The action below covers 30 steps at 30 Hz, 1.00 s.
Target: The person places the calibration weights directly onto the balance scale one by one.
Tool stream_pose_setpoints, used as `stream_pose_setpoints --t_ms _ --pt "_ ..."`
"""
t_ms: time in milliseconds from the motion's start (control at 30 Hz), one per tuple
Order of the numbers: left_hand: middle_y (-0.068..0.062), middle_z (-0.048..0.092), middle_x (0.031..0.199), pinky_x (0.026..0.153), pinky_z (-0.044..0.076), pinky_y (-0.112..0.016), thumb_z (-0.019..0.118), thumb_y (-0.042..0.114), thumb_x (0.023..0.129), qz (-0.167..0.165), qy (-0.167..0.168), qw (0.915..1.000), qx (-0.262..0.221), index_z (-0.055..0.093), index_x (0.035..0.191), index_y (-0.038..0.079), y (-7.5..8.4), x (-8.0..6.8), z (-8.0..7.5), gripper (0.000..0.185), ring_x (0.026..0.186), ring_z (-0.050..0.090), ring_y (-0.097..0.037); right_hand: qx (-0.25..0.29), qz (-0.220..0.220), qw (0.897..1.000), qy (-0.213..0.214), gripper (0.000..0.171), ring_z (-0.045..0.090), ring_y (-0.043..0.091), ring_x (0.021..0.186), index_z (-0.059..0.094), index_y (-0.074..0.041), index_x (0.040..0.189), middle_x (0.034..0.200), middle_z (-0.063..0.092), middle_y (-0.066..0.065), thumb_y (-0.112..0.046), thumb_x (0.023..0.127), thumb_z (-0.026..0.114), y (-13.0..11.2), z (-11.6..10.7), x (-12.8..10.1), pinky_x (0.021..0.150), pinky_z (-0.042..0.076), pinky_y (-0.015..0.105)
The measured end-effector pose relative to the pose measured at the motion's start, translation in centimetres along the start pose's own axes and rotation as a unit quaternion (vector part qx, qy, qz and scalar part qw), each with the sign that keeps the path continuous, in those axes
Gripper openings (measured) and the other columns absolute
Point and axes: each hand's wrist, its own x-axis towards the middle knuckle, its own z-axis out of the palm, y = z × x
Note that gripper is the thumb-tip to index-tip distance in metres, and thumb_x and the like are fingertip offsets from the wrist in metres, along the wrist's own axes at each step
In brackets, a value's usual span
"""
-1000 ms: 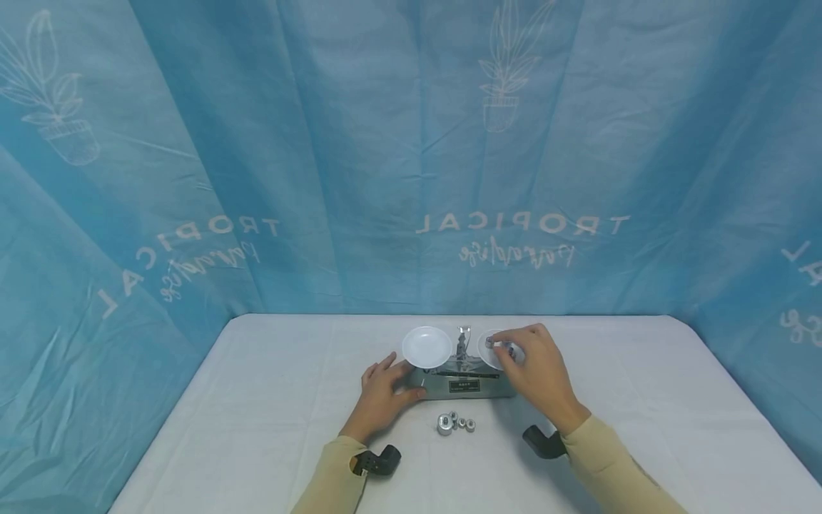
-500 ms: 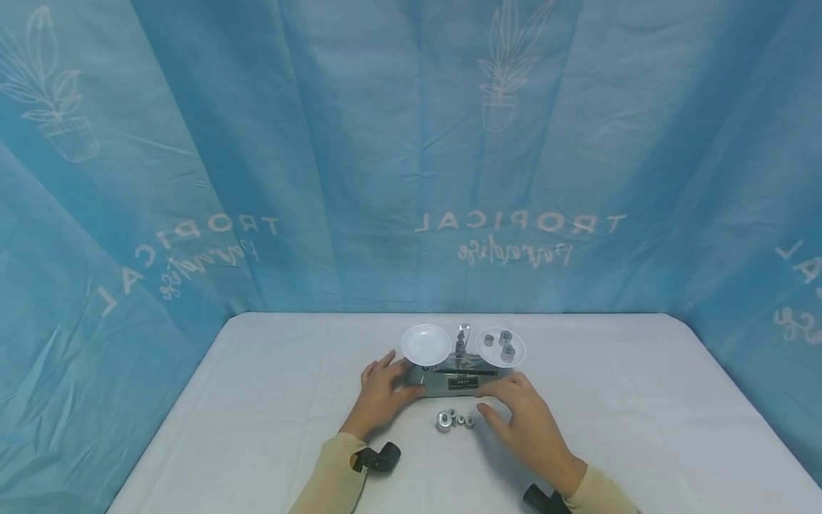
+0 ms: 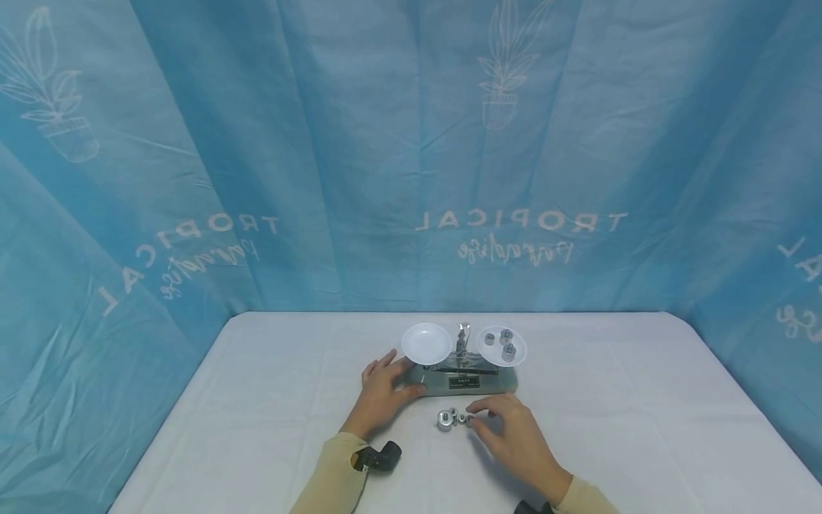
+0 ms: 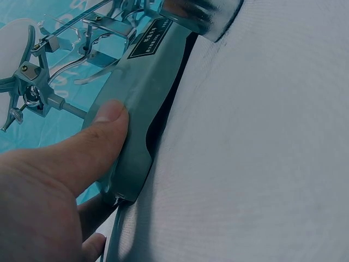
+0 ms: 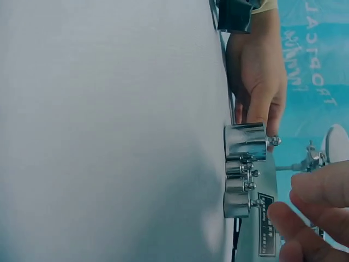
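A balance scale with a grey-green base (image 3: 433,384) stands on the table. My left hand (image 3: 383,397) grips the base's left end; in the left wrist view the thumb (image 4: 112,117) presses its front face, and the other fingers are partly hidden. The left pan (image 3: 427,343) is bare. The right pan (image 3: 488,353) bears three metal weights. In front of the base stand a large weight (image 3: 444,421) and several smaller ones. My right hand (image 3: 514,437) hovers at the rightmost small weight (image 5: 236,206), thumb and forefinger apart, with nothing seen between them.
A white cloth (image 3: 270,428) covers the table. Blue printed curtains (image 3: 359,178) hang behind it and at both sides. A black wrist camera (image 3: 384,457) sits on the left forearm.
My right hand has left a small weight on the right pan and come down toward the weights in front of the base. The left hand has stayed in place.
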Motion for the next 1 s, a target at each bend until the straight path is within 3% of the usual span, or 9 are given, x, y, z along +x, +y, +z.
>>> stream_pose_setpoints --t_ms 267,1000 --pt "-0.007 0.059 0.143 0.116 0.014 -0.067 0.076 0.041 0.087 0.0 -0.002 1.0 0.002 0.061 0.138 0.011 0.2 0.0 0.0 0.06 0.144 0.035 -0.041 0.006 0.046 0.999 -0.024 0.017 0.061 0.008 0.085 0.074 -0.023 0.093 0.093 0.071 -0.014 -0.012 0.082 0.082 0.0 0.3 0.3 0.077 0.054 0.031" --pt "-0.007 0.06 0.142 0.117 0.013 -0.067 0.075 0.04 0.088 -0.009 -0.003 0.9999 -0.008 0.061 0.138 0.011 0.2 0.0 0.0 0.059 0.144 0.034 -0.042 0.007 0.069 0.995 -0.067 0.014 0.058 0.001 0.074 0.073 -0.022 0.088 0.083 0.069 -0.015 -0.013 0.082 0.08 0.9 0.7 0.7 0.07 0.053 0.025"
